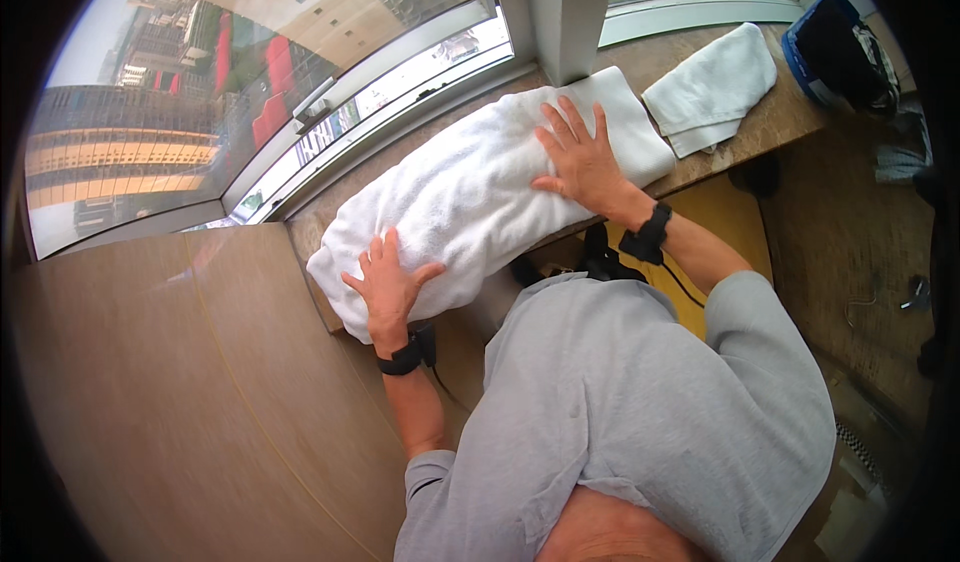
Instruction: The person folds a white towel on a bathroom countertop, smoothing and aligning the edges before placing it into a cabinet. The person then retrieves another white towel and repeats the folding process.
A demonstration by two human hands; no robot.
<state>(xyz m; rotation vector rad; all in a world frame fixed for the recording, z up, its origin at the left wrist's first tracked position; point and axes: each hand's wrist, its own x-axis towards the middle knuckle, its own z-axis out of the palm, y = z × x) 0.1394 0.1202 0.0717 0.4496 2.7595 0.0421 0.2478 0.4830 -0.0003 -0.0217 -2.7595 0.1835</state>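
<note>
A large white towel (450,182) lies lengthwise along the window ledge, its surface rumpled and its near edge hanging slightly over. My left hand (388,284) rests on the towel's left end, fingers spread. Toward its right end, my right hand (580,165) lies flat with the fingers apart. Neither hand grips anything. A smaller folded white towel (715,87) sits just beyond the big towel's right end. Each wrist wears a black strap with a small device and a cable.
The brown stone ledge (745,142) runs below the windows. A window at the left stands ajar, with a handle (314,108) on its frame. A dark blue and black bag (840,52) occupies the ledge's far right. A tan wall panel (180,382) bounds the left side.
</note>
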